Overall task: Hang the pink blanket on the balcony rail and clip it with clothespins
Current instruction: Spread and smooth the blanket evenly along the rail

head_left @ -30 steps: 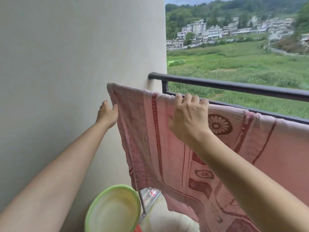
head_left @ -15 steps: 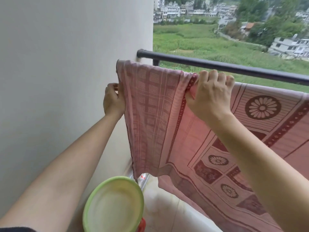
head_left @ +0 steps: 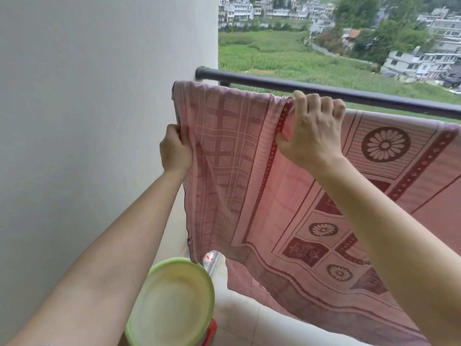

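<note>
1. Standing at far left: plain off-white plaster wall point(head_left: 87, 121), running from top to bottom of the view.
2. Gripping the left side hem of the pink patterned cloth blanket point(head_left: 237, 158) with the left hand point(head_left: 175, 151), fingers curled round the hem, close to the wall.
3. Sitting low, beside the left forearm: round pale basin with a green plastic rim point(head_left: 172, 303), set on a red object point(head_left: 210, 330) that is only partly visible.
4. Hanging spread out from the wall corner to the right edge of the view, lower hem loose above the pale balcony floor point(head_left: 249, 320), dark red borders and flower medallions facing the camera.
5. Clamping the blanket's top edge with the right hand point(head_left: 311, 131), four fingers hooked over the edge, thumb pressed on the near face. Held well apart from the left hand, a checked panel of cloth between.
6. Running just above and behind that top edge: dark round metal balcony rail point(head_left: 349, 93), one end meeting the wall. Cannot tell whether draped on this rail or on something lower.
7. Lying beyond the rail: green fields point(head_left: 287, 58) and pale multi-storey buildings point(head_left: 424, 61).
</note>
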### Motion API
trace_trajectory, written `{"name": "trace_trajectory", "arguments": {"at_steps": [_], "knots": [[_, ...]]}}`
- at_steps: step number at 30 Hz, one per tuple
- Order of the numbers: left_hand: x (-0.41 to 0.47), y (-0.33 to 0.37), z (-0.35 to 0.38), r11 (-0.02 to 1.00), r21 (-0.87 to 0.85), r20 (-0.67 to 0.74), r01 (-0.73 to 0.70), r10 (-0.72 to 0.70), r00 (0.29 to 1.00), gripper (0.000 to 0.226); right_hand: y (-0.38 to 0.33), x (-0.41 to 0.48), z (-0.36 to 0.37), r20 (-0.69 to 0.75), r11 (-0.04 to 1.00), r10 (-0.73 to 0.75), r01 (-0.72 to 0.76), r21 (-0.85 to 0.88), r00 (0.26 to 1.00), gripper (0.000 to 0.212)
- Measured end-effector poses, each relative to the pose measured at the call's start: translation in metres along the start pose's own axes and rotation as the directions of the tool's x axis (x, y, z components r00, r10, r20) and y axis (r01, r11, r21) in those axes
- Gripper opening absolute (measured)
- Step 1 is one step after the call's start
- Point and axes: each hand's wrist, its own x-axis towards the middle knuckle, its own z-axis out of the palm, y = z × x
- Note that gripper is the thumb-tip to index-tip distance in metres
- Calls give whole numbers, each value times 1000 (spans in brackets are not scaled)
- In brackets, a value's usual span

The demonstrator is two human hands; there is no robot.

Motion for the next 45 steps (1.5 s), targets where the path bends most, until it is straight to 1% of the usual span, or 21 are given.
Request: {"name": "trace_trajectory", "arguments": {"at_steps": [3, 5, 7, 11, 14, 18, 20, 21, 22, 23, 24, 25, 26, 28, 31, 33, 35, 37, 40, 43, 45], "knots": [[-11, -25, -5, 997, 81, -19, -8, 10, 1000, 24, -1, -2, 4, -9, 1000, -4, 4, 1, 1000, 83], [-21, -46, -7, 987, 159, 35, 25, -31, 999, 22, -4, 0, 5, -18, 1000, -3, 3, 25, 1000, 87], [-33, -65, -7, 962, 257, 118, 89, -123, 985, 23, -9, -1, 4, -23, 998, -17, 18, 52, 1000, 90], [-59, -97, -2, 872, 449, 244, 194, -329, 912, 20, -26, -5, 7, -49, 990, -107, 110, 82, 993, 89], [-75, -117, -1, 812, 553, 295, 189, -402, 867, 18, -36, -7, 8, -86, 981, -148, 158, 115, 985, 85], [-76, -139, -14, 723, 669, 329, 173, -497, 803, 20, -37, 1, 4, -154, 981, -127, 147, 127, 980, 77], [-68, -142, -22, 675, 710, 312, 201, -557, 770, 19, -34, 6, 3, -142, 987, -99, 116, 113, 985, 75], [-62, -139, -24, 681, 694, 289, 235, -562, 775, 21, -31, 7, 3, -117, 990, -91, 103, 96, 989, 75], [-54, -131, -25, 730, 624, 277, 278, -539, 796, 27, -29, 7, 3, -91, 993, -94, 100, 69, 991, 73], [-46, -117, -24, 814, 490, 283, 310, -486, 827, 35, -26, 7, 4, -74, 993, -105, 109, 42, 992, 70], [-36, -97, -23, 895, 290, 295, 338, -420, 858, 36, -24, 8, 5, -65, 992, -120, 122, 24, 991, 65], [-25, -73, -22, 933, 54, 302, 355, -354, 885, 29, -22, 8, 5, -57, 991, -130, 131, 16, 990, 63], [-14, -47, -21, 927, -141, 298, 348, -296, 908, 21, -21, 10, 5, -42, 991, -134, 134, 13, 990, 62], [10, -1, -20, 906, -331, 253, 265, -185, 950, 28, -19, 14, 5, -8, 992, -124, 124, 9, 992, 62], [43, 36, -19, 914, -348, 164, 210, -161, 973, 52, -11, 22, 4, 45, 994, -85, 88, -68, 995, 53], [57, 41, -16, 930, -314, 99, 193, -170, 980, 45, -4, 26, 3, 18, 992, -26, 28, -126, 999, 33], [61, 34, -15, 927, -354, 38, 127, -122, 992, 35, -2, 27, 2, -13, 992, 36, -37, -125, 999, 17], [61, 24, -15, 938, -337, -5, 79, -85, 996, 30, -5, 25, 5, -13, 991, 54, -56, -122, 998, 20], [63, 14, -13, 923, -357, 35, 145, -142, 989, 31, -11, 26, 1, 82, 995, 32, -24, -94, 996, 34], [75, 17, -13, 872, -442, 62, 211, -205, 977, 31, -17, 35, -10, 212, 999, -7, 0, 33, 977, 53], [84, 20, -15, 840, -485, 98, 243, -224, 970, 32, -27, 41, -14, 211, 988, -49, 17, 151, 976, 49]]}}
